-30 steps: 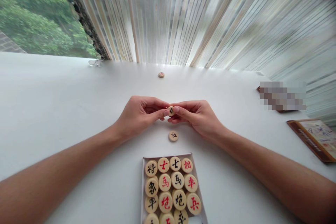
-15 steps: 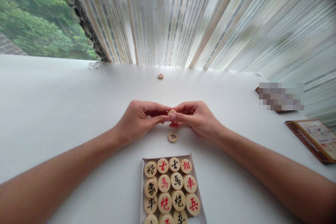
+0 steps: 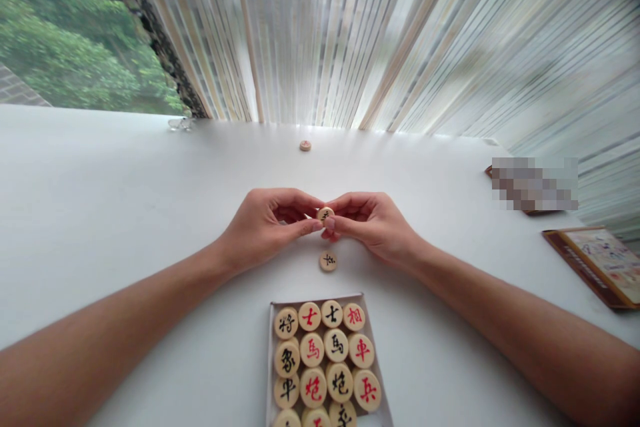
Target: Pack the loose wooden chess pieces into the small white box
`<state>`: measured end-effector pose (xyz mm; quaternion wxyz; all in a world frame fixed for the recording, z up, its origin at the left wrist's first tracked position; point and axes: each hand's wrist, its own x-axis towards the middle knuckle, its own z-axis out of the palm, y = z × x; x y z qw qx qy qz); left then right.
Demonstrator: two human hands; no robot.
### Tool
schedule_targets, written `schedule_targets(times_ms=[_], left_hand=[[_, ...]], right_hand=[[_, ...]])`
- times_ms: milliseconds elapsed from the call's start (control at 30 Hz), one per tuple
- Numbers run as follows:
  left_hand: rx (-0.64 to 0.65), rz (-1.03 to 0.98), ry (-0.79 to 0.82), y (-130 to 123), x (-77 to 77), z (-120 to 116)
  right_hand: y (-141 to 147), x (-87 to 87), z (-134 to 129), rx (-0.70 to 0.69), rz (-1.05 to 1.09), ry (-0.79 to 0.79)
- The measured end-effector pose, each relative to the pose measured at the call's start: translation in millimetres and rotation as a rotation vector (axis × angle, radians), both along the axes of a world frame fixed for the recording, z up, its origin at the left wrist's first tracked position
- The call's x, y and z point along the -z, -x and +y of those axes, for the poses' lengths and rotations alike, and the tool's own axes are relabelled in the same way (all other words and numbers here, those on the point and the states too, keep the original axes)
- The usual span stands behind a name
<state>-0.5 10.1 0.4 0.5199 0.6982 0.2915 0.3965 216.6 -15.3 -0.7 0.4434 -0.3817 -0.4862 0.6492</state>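
Between my two hands is a small round wooden xiangqi piece [image 3: 325,214] with a black character on its face, tilted toward me. My left hand [image 3: 275,220] pinches it from the left with thumb and fingertips. From the right, the thumb and fingers of my right hand [image 3: 370,221] close on the same piece. Just below my hands, a second xiangqi piece [image 3: 328,261] lies flat on the white table [image 3: 150,213], its black character up. Nearer to me, an open box [image 3: 271,347] holds rows of pieces with red and black characters; the frame cuts off its near end.
At the far side of the table lies one piece with red marking [image 3: 305,145]. A brown-edged picture box or board [image 3: 600,267] rests at the right, near a partly blurred-out item [image 3: 535,190]. A string curtain [image 3: 310,40] hangs behind, and a small clear object [image 3: 180,124] sits by the window.
The held piece has been turned between my fingers, so more of its character now shows. The pieces on the table and in the box have stayed put.
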Motion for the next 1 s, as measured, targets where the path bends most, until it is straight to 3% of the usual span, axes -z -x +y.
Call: schedule_targets(times_ms=[300, 600, 1000], left_hand=[[-0.085, 0.053, -0.069, -0.4, -1.1, 0.2], [-0.079, -0.029, 0.075, 0.2, 0.9, 2.4], [-0.043, -0.006, 0.091, 2.4, 0.4, 4.6]], right_hand=[[2.3, 1.0, -1.1, 0.048, -0.024, -0.056], [4.7, 1.9, -4.2, 0.162, -0.041, -0.141], [1.3, 0.8, -1.2, 0.133, -0.069, -0.100]])
